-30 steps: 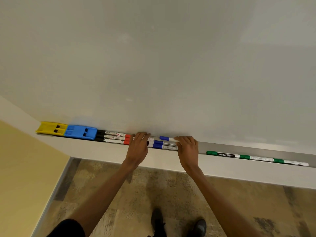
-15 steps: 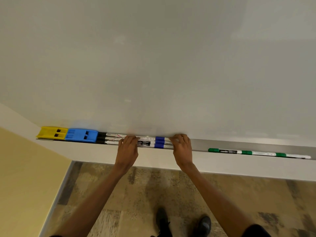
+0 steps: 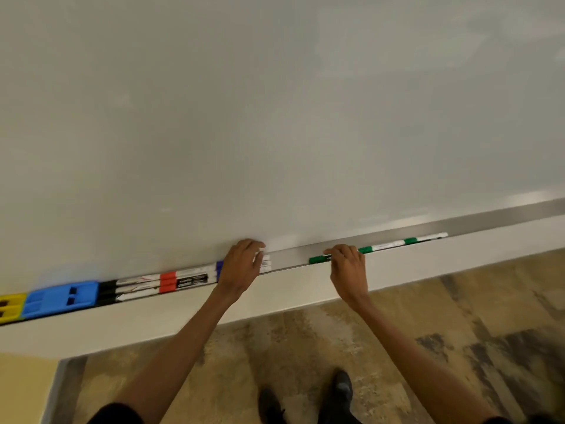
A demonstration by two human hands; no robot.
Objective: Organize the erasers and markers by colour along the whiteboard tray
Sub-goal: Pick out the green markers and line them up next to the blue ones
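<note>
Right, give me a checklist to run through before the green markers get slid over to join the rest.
1. Right hand on the nearest green marker: ok, fingers rest on its left part; a closed grip cannot be told.
2. Tray bare between the groups: ok, no item lies in the gap.
3. Left hand steadying the blue markers: ok, it covers their right part.
4. Other green markers in line: ok, end to end along the tray.
5. Blue eraser and yellow eraser side by side at far left: ok.
</note>
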